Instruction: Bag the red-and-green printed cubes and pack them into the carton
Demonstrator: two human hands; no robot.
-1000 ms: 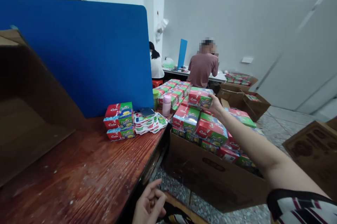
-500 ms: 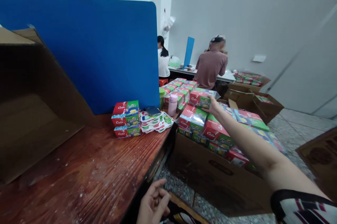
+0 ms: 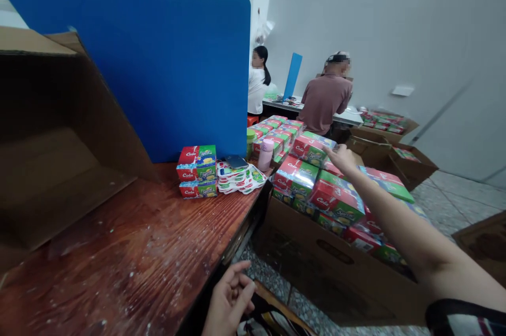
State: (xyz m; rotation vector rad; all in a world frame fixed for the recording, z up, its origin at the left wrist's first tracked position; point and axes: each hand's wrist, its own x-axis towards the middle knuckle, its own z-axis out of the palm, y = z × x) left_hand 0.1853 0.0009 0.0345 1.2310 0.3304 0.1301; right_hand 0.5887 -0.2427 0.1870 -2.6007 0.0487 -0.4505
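My right hand (image 3: 340, 159) reaches across to a red, green and blue box (image 3: 312, 148) printed Cola and Sprite. Its fingertips are at the box's right end, stretched out and not wrapped round it. That box lies on top of several similar shiny-wrapped boxes (image 3: 336, 197) heaped in a large brown carton (image 3: 312, 259). Low in the view, beside the table edge, my left hand (image 3: 231, 294) is held above my lap. Its fingers are loosely curled, with the thumb and index finger apart and nothing in them.
On the wooden table (image 3: 158, 252) are stacked boxes (image 3: 196, 173), flat printed cards (image 3: 239, 178) under a dark phone (image 3: 236, 161), a pink bottle (image 3: 265, 155) and an open carton (image 3: 110, 115). A blue panel (image 3: 177, 72) stands behind. Two people sit farther back.
My right hand has drawn back to the right, from over the top box to its right end. The box stays on the heap. My left hand has hardly moved; the view has shifted slightly.
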